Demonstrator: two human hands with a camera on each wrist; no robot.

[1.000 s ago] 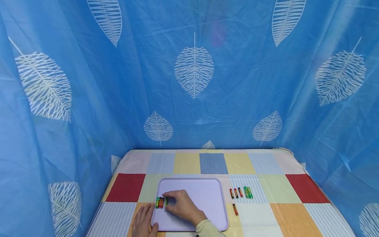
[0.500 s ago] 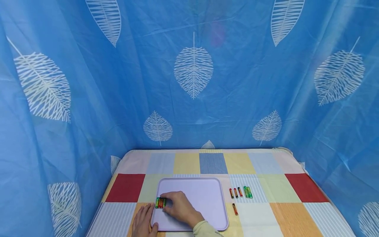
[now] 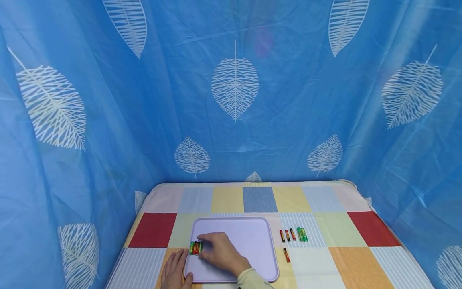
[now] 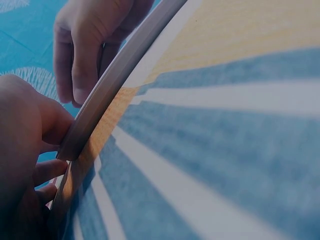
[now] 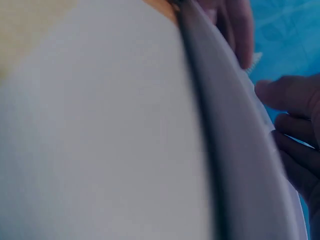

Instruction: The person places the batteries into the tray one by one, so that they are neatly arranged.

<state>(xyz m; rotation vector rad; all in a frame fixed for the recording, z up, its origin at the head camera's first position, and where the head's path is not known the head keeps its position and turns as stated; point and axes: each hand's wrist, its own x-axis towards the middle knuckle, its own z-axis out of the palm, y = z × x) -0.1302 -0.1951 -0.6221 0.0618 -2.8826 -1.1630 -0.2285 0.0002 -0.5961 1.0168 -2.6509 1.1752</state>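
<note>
A lilac tray (image 3: 249, 245) lies on the patchwork cloth. Near its left rim stands a short row of small batteries, with two red batteries (image 3: 196, 248) between a green battery (image 3: 191, 248) and another green battery (image 3: 200, 247). My right hand (image 3: 220, 252) reaches over the tray and pinches that rightmost green battery by its ends, between thumb and forefinger. Against the tray's lower left corner my left hand (image 3: 175, 269) rests with its fingers extended, thumb by the near rim. In both wrist views the tray's rim hides the batteries.
Right of the tray, three red-and-black batteries (image 3: 287, 235) and two green batteries (image 3: 302, 234) lie on the cloth. A single red-and-black battery (image 3: 286, 255) lies nearer. Blue curtains (image 3: 274, 132) with white leaf prints surround the table.
My right hand has shifted slightly left, bringing the green battery from a small gap up against the red ones. In the last half second little has moved. My left hand stays put.
</note>
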